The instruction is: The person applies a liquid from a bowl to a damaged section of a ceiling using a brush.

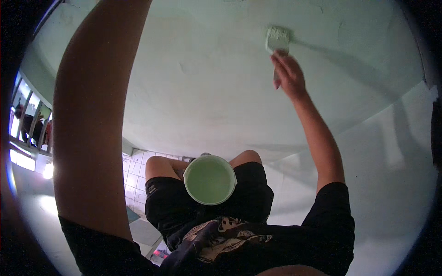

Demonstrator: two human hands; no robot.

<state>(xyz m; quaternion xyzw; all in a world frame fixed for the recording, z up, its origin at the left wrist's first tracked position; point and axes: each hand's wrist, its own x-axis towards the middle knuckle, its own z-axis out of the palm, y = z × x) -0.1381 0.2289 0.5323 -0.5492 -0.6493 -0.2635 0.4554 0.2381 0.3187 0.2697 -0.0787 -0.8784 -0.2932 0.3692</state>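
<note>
My right hand [289, 73] is closed around the handle of a wide paintbrush [277, 41]. Its pale bristles point up against the light green wall [207, 73], and my arm and the brush cast a shadow to the right. My left forearm [92, 115] reaches up past the top edge of the picture, so the left hand is out of sight. A round white bucket [185, 180] rests at my lap between my thighs, with pale green liquid paint [210, 179] in it.
White tiled floor [134, 175] lies below on the left. A barred window [30, 115] with dark shapes behind it is at the far left, near a bright light [48, 170]. A second, whitish wall [368, 175] meets the green one on the right.
</note>
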